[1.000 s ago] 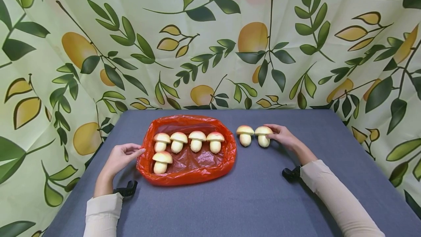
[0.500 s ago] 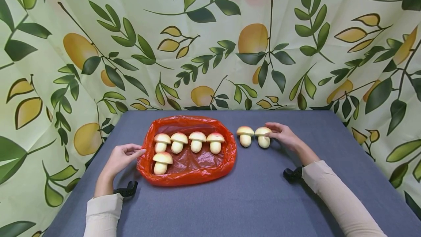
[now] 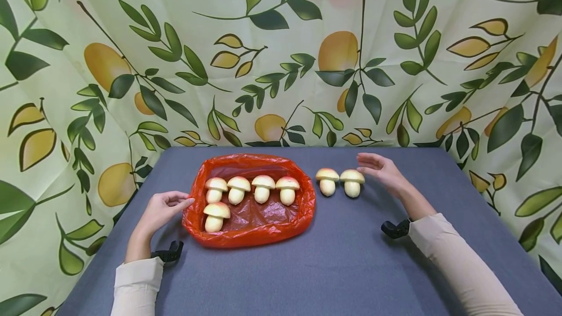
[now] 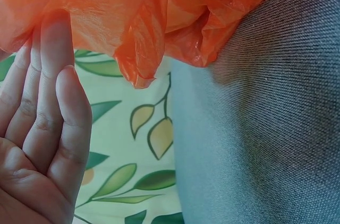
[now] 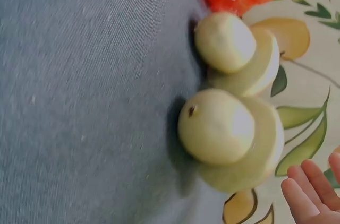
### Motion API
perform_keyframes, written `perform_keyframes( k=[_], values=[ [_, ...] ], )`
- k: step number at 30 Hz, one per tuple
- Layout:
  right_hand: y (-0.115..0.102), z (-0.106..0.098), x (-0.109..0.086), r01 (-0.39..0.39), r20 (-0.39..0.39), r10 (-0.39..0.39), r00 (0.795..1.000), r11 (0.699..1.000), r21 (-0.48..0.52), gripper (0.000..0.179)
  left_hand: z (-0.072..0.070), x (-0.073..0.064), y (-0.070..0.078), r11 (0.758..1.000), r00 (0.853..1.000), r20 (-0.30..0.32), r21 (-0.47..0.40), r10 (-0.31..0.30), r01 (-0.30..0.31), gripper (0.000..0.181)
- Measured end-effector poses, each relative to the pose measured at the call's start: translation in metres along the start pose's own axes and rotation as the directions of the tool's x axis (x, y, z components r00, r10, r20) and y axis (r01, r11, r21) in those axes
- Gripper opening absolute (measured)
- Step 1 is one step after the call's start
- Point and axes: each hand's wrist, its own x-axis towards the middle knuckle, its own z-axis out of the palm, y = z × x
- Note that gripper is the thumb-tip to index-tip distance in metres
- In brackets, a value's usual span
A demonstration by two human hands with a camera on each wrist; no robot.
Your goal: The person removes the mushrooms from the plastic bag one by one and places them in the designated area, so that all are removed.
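Note:
My left hand (image 3: 160, 211) holds the left rim of a red plastic bag (image 3: 250, 241), its top spread wide on the table. In the left wrist view, the film covers some fingertips, and the thumb is mostly hidden. Several mushrooms, probably toys, with cream stems and red-tinged caps lie inside, four across the back and one mushroom (image 3: 215, 216) at front left. Outside, right of the bag, two more lie side by side: a left mushroom (image 3: 327, 181) and a right mushroom (image 3: 352, 182). Just behind and right of the latter, my right hand (image 3: 383, 172) is apart from it, fingers extended and holding nothing.
A grey-blue cloth covers the table (image 3: 307, 277). Behind and around it hangs a curtain (image 3: 290, 52) printed with leaves and fruit. Black wrist mounts, a left mount (image 3: 169, 252) and a right mount (image 3: 395, 228), sit under the forearms.
My right hand has let go of the right mushroom and moved back and slightly right, its fingers extending. That mushroom stays beside its neighbour. The left hand and the bag have not moved.

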Motion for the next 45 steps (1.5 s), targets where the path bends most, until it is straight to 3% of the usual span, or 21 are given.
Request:
perform_keyframes(
  k=[7,18,31,38,45],
  values=[
    [-0.015,0.011,-0.006,0.065,-0.005,-0.065,0.998,0.998,-0.010,0.057,-0.001,0.000,0.000,1.000,1.000,-0.003,0.000,0.001,-0.001,0.034],
    [-0.028,0.044,-0.013,0.181,0.069,-0.185,0.980,0.982,0.058,0.048,-0.001,0.000,0.000,1.000,1.000,-0.002,-0.002,-0.008,0.008,0.035],
    [-0.043,0.081,-0.020,0.182,0.188,-0.214,0.959,0.967,0.177,0.048,-0.001,0.000,0.001,1.000,1.000,-0.003,0.008,-0.012,0.012,0.035],
    [-0.047,0.098,-0.020,0.217,0.243,-0.282,0.928,0.940,0.263,0.050,-0.001,0.000,0.002,1.000,1.000,0.002,0.006,-0.017,0.017,0.035],
    [-0.047,0.121,-0.019,0.201,0.303,-0.287,0.909,0.937,0.285,0.050,-0.001,-0.001,0.002,1.000,1.000,0.007,0.005,-0.019,0.019,0.035]
  ],
)
